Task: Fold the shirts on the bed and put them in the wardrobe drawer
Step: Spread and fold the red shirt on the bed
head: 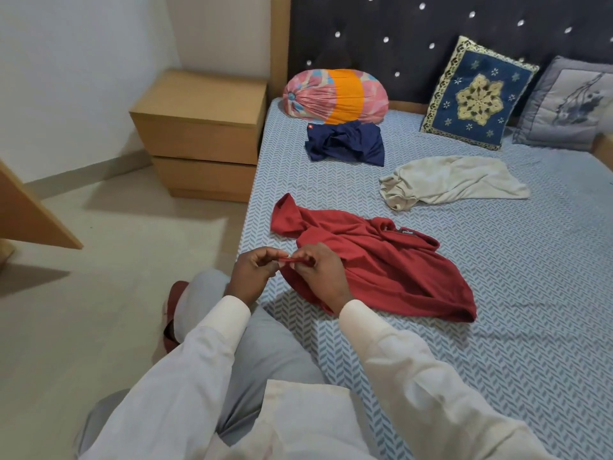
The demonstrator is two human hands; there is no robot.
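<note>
On the bed [497, 293], both hands pinch the red shirt's [398, 277] edge.

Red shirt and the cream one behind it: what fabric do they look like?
Red shirt: looks like a matte knit, probably cotton; it drapes in soft rounded folds with no sheen. Both hands, left hand and right hand, pinch its edge. Cream shirt: thin, limp, soft-looking fabric, gathered in fine wrinkles; weave too small to tell.
</note>
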